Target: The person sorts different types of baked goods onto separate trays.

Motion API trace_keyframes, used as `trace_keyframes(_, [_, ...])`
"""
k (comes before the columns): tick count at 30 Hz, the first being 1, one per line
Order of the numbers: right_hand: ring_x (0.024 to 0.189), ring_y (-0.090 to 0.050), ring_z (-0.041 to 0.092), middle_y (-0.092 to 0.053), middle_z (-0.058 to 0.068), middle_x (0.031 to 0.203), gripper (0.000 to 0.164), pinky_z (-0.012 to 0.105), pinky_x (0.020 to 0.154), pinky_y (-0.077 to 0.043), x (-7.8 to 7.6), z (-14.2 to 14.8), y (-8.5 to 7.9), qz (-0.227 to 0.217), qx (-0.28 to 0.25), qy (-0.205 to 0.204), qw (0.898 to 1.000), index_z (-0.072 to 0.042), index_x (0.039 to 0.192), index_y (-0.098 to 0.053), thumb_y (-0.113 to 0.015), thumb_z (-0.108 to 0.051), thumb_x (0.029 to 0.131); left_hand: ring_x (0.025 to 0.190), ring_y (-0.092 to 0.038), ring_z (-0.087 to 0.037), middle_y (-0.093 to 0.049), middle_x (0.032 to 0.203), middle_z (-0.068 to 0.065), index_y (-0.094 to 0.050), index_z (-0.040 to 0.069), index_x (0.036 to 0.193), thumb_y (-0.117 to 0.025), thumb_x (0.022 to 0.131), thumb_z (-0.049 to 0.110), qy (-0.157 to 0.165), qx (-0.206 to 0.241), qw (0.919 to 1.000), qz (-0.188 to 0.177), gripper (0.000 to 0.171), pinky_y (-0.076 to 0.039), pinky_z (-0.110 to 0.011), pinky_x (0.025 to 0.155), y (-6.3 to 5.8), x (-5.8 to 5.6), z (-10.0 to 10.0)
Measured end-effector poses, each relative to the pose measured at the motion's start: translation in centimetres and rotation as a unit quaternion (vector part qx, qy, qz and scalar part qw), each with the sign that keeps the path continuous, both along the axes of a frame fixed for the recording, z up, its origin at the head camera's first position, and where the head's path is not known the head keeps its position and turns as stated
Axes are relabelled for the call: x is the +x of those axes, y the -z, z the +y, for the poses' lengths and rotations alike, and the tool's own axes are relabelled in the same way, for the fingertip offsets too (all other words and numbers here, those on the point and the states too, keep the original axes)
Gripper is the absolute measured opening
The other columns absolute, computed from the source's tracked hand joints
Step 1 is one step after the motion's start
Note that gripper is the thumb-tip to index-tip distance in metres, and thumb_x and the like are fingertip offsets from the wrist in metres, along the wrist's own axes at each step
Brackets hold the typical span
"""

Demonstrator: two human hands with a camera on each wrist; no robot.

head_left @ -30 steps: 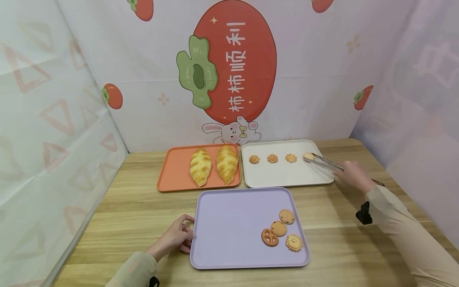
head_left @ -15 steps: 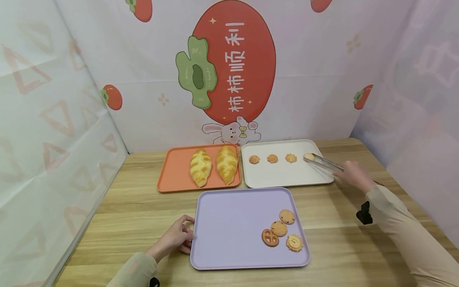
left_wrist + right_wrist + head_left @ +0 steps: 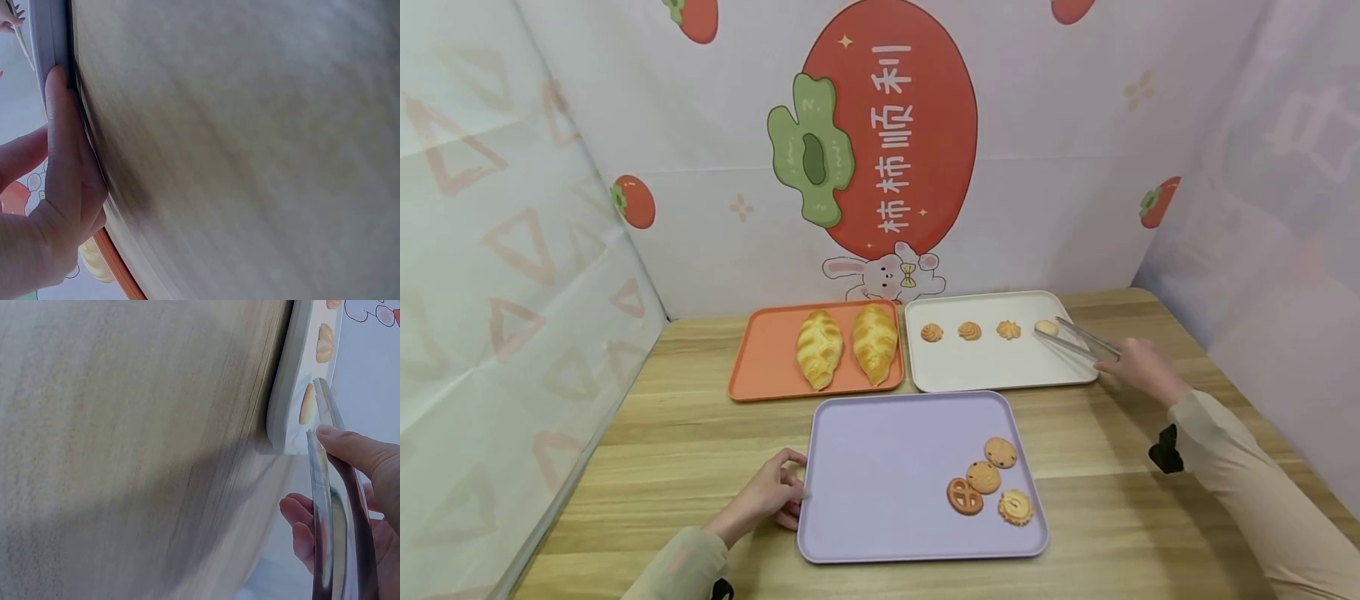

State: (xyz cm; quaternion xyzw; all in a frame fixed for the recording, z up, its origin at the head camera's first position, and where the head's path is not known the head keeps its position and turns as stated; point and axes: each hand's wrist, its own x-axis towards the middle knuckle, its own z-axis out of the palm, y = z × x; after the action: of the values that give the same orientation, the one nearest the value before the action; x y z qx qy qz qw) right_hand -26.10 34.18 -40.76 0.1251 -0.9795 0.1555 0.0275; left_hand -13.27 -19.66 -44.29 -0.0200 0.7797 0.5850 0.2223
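Tongs (image 3: 1087,337) held in the right hand (image 3: 1142,367), just outside the right edge of the white tray (image 3: 985,367). Thumb along one arm, fingers bent round behind the other: a grip on the tongs, their arms spread apart. Pale round cookie (image 3: 1047,327) on the white tray, near its far right corner, at the right end of a row.

Key relation: cookie between the two tong tips, one tip by its left side, the other by its right. Cookie lies ahead and leftward of the right hand, much the nearer of the two. Roundish from above, so no clear long axis; edge-on in the right wrist view it looks thin. Tongs point from the tray's right edge up toward its far side. Contact of tips with cookie: cannot tell.

Next in the row, leftward: star-shaped cookie (image 3: 1008,330), well apart from the tips.

Left hand (image 3: 769,490) at the left edge of the lilac tray (image 3: 887,475): one finger stretched against the rim, others loosely bent, no pinch seen. Pretzel cookie (image 3: 965,497) and frilled cookie (image 3: 1016,507) lie toward that tray's near right corner. Orange tray (image 3: 771,350) left of the white one.
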Motion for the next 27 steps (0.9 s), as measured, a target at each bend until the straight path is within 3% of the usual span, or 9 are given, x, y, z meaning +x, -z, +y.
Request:
trace_keyframes(6, [0.050,-0.049,0.016,-0.057,0.009,0.059,0.033,0.029,0.043,-0.040,0.2,0.1,0.1,0.005,-0.009,0.000,1.000,0.014,0.089,-0.055,-0.063,-0.015,0.078,0.050,-0.052,-0.017,-0.050,0.072,-0.008,-0.032,-0.004,0.114,-0.051,0.076,-0.009,0.001,-0.002,1.0000,0.001,0.042,-0.053,-0.038,0.045,0.0,0.0,-0.1])
trace_keyframes(15, [0.056,-0.056,0.022,-0.061,0.016,0.066,0.041,0.035,0.046,-0.045,0.8,-0.2,0.3,0.027,-0.005,-0.011,1.000,0.014,0.102,-0.053,-0.066,-0.016,0.077,0.051,-0.053,-0.016,-0.050,0.072,-0.007,-0.033,-0.004,0.112,-0.051,0.076,-0.009,0.005,-0.003,1.0000,0.003,0.041,-0.053,-0.037,0.045,-0.2,0.0,0.0])
trace_keyframes(27, [0.049,-0.044,0.013,-0.060,0.008,0.063,0.047,0.025,0.040,-0.034,2.4,-0.9,-0.3,0.022,-0.019,-0.009,1.000,0.012,0.111,-0.052,-0.065,-0.018,0.077,0.050,-0.054,-0.016,-0.050,0.071,-0.007,-0.032,-0.004,0.112,-0.050,0.075,-0.009,0.007,-0.003,1.0000,0.003,0.041,-0.053,-0.036,0.045,-0.2,0.0,0.0])
